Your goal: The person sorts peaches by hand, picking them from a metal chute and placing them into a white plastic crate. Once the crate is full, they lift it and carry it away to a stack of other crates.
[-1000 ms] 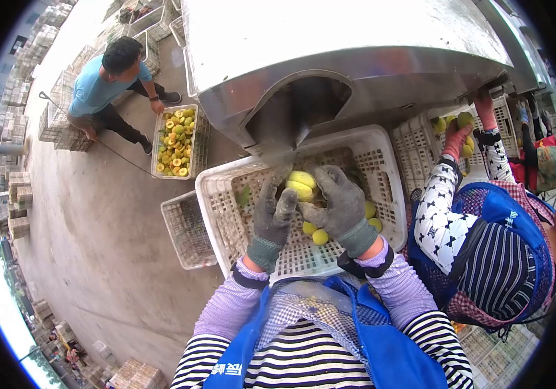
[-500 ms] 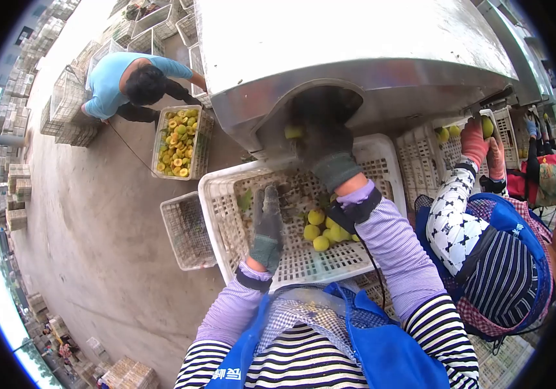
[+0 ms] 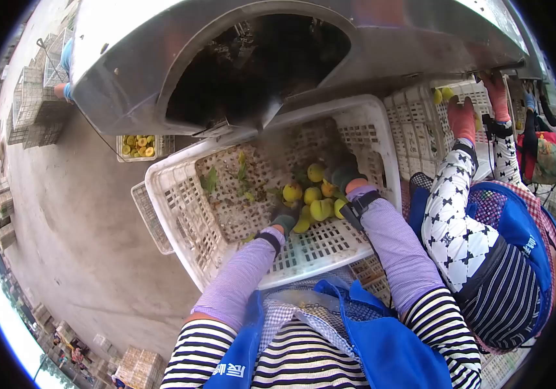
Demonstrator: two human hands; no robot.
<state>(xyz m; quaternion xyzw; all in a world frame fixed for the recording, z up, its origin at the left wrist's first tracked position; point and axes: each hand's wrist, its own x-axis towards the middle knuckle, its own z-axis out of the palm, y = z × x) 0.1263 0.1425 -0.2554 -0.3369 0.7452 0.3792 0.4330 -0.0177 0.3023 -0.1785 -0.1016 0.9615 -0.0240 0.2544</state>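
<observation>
Several yellow-green round fruits (image 3: 321, 209), which look like peaches, lie in the right part of a white plastic crate (image 3: 181, 243). My left hand (image 3: 285, 216), in a dark glove, reaches in at the left side of these fruits and seems to touch them. At their right side is my right hand (image 3: 345, 172), also gloved and deep in shadow. The fingers of both hands are dark and smeared, so their grip cannot be made out. Green leaves (image 3: 209, 180) and bits of debris are scattered over the crate's floor.
A metal machine (image 3: 122, 84) with a dark opening (image 3: 252, 68) overhangs the crate's far side. At right a co-worker in pink gloves (image 3: 462, 120) works by other crates (image 3: 414, 123). A crate of cut fruit (image 3: 138, 146) stands on the floor at left.
My right hand has come out of the machine's opening and down to the fruits. My left hand has moved right to them. The view has shifted, leaving the blue-shirted person mostly hidden.
</observation>
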